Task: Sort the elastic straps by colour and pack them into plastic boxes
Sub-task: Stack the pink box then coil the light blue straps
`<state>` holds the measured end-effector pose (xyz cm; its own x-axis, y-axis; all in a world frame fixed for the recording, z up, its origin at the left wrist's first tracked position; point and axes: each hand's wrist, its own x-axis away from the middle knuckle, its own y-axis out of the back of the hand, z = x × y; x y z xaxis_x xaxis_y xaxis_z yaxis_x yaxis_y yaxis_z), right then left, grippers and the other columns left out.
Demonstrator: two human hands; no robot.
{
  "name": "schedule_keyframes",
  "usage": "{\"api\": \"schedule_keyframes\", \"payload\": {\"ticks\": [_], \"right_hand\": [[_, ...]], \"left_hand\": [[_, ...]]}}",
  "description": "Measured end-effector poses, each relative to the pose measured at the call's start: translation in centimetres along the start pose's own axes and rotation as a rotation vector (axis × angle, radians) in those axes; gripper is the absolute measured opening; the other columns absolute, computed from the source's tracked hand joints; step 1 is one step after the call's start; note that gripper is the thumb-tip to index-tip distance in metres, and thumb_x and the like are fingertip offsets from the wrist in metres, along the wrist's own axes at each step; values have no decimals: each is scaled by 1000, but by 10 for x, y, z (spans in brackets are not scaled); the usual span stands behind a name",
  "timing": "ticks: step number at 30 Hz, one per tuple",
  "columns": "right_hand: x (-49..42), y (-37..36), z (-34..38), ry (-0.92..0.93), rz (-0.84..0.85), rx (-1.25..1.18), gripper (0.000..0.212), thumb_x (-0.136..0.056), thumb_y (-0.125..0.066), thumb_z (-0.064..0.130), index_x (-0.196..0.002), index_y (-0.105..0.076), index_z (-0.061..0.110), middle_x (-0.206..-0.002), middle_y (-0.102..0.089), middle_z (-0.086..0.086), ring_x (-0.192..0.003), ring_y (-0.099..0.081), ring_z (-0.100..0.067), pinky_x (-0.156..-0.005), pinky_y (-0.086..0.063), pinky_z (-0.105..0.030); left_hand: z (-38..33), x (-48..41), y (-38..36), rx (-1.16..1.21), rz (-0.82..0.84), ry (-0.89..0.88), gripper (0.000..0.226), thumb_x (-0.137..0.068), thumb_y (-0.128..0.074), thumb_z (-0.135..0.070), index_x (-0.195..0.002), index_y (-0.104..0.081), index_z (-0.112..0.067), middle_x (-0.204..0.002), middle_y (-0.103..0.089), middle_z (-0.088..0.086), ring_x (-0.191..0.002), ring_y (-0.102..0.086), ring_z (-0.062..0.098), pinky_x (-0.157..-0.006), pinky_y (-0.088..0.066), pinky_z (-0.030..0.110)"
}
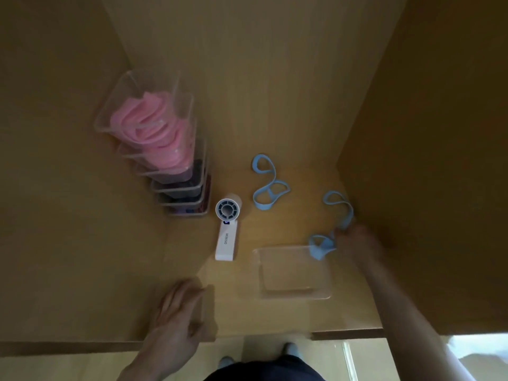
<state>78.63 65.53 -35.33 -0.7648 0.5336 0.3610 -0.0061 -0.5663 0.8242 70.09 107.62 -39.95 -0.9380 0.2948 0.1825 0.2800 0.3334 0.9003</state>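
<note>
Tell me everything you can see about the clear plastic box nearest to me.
The clear plastic box is a shallow, see-through tray, roughly square with rounded corners, no lid on it. It sits flat, open side up, on the wooden shelf, right of the white handheld fan. It looks empty. One end of the blue strap gripped by the right hand overlaps its far right corner; whether it touches the rim is unclear.
</note>
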Motion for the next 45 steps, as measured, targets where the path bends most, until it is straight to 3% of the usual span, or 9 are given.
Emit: {"api": "schedule_keyframes", "payload": {"ticks": [4,8,13,20,25,30,35,39,45], "right_hand": [[-17,-14,-10,-94,165,-153,34,-81,-73,38,-86,-71,5,-85,-71,-5,-85,-69,-22,-67,-50,-32],[-32,-30,-21,-161,175,-459,5,-66,-75,11,-69,-74,9,-71,-71,-8,-70,-67,-23,-68,-54,-38],[-24,3,-1,-43,96,-744,25,-80,-76,0,-105,-72,3,-84,-71,-9,-80,-66,-21,-78,-53,-36],[8,68,54,312,5,-886,16,-86,-74,3,-92,-69,17,-66,-73,4,-77,-70,-18,-82,-52,-37],[26,108,88,469,-10,-930,15,-89,-72,4,-91,-69,19,-67,-74,7,-69,-68,-6,-66,-54,-25],[47,142,125,671,-6,-990,16,-89,-69,-3,-91,-67,13,-66,-73,3,-66,-68,-7,-74,-53,-23],[71,166,158,839,19,-1074,16,-90,-64,-8,-92,-66,8,-66,-72,1,-63,-68,-10,-69,-58,-24],[88,188,176,963,43,-1133,15,-90,-63,-9,-94,-66,5,-69,-73,-3,-65,-70,-14,-69,-58,-27],[85,230,200,1060,-94,-1194,17,-91,-62,-10,-93,-64,7,-72,-74,-2,-66,-71,-16,-69,-57,-30]], "left_hand": [[-64,-22,15,409,-201,252,19,-90,-72,-25,-104,-61,-33,-101,-64,-16,-87,-58,1,-77,-46,29],[-116,-68,3,779,25,446,18,-86,-77,-34,-94,-64,-23,-75,-69,2,-62,-65,17,-58,-48,33],[-122,-91,-16,778,11,513,11,-86,-65,-4,-75,-66,-7,-52,-63,4,-43,-54,20,-51,-48,34],[-111,-89,-12,792,-20,545,12,-82,-68,-8,-79,-57,-4,-54,-64,13,-48,-57,24,-63,-56,51],[-119,-82,14,406,-69,445,42,-82,-65,-55,-108,-48,-27,-88,-67,0,-79,-67,20,-66,-49,32],[-160,-113,61,605,-199,80,38,-84,-73,-33,-115,-51,-33,-109,-54,-13,-104,-56,11,-87,-45,28],[-199,-172,82,722,14,-81,97,-72,-89,-41,-151,-34,-31,-145,-37,-20,-133,-36,-1,-106,-34,22],[-207,-195,80,703,44,-7,67,-69,-85,-54,-124,-61,-24,-114,-69,-3,-107,-65,11,-96,-54,36],[-205,-188,83,916,50,12,17,-90,-75,-24,-87,-68,-9,-73,-59,-2,-60,-57,-4,-60,-43,11]]}}
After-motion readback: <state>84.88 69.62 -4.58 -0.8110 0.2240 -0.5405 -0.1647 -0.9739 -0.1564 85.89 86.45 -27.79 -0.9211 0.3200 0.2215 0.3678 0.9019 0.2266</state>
